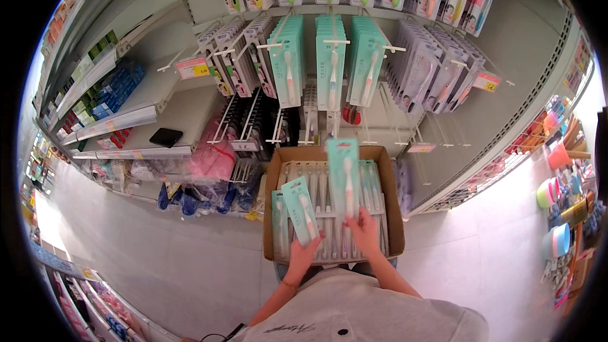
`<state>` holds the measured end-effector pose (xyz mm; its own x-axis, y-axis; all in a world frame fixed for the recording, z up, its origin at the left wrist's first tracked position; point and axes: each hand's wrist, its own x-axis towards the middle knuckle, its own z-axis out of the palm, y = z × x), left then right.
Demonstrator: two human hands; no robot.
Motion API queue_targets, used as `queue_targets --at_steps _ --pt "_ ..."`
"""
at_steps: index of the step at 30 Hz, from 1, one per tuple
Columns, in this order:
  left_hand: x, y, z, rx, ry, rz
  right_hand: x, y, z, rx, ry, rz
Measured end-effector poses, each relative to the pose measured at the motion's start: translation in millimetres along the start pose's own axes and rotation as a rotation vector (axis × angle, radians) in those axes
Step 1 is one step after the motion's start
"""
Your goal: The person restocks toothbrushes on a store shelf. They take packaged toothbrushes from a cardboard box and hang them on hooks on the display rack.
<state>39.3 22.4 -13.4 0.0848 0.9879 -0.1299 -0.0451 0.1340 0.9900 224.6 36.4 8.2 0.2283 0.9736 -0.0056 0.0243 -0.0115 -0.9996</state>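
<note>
My left hand (306, 251) grips the lower end of a mint-green toothbrush package (298, 204) over the left part of an open cardboard box (396, 199). Raised higher and slightly blurred, another mint-green toothbrush package (343, 166) is held at its bottom end by my right hand (365, 232). Rows of packaged toothbrushes (327, 237) lie in the box beneath both hands. One more mint-green package (279, 218) rests along the box's left side. Ahead, three rows of mint-green toothbrush packages (332, 61) hang from metal display hooks (337, 42).
Purple-toned toothbrush packages (418, 66) hang right of the green rows. Black packages (247, 118) hang lower left. Bare hooks (446, 145) jut out at lower right. A black phone-like object (166, 137) lies on the left shelf (137, 153). Plastic cups (555, 241) stand far right.
</note>
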Motion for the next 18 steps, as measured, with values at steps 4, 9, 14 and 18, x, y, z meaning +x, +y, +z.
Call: queue_targets --at_steps 4,9,14,18 --pt "-5.5 24.1 7.0 0.150 -0.053 -0.085 53.7 -50.0 -24.5 0.072 0.065 -0.242" --pt "-1.9 11.5 8.6 -0.062 -0.048 -0.009 97.7 -100.6 -35.9 0.093 0.060 -0.340" --pt "-4.9 16.9 4.5 0.066 -0.062 -0.064 104.1 -111.8 -26.6 0.121 0.085 -0.337" --pt "-3.9 2.3 3.9 -0.015 -0.088 0.016 104.0 -112.6 -21.3 0.192 0.101 -0.331"
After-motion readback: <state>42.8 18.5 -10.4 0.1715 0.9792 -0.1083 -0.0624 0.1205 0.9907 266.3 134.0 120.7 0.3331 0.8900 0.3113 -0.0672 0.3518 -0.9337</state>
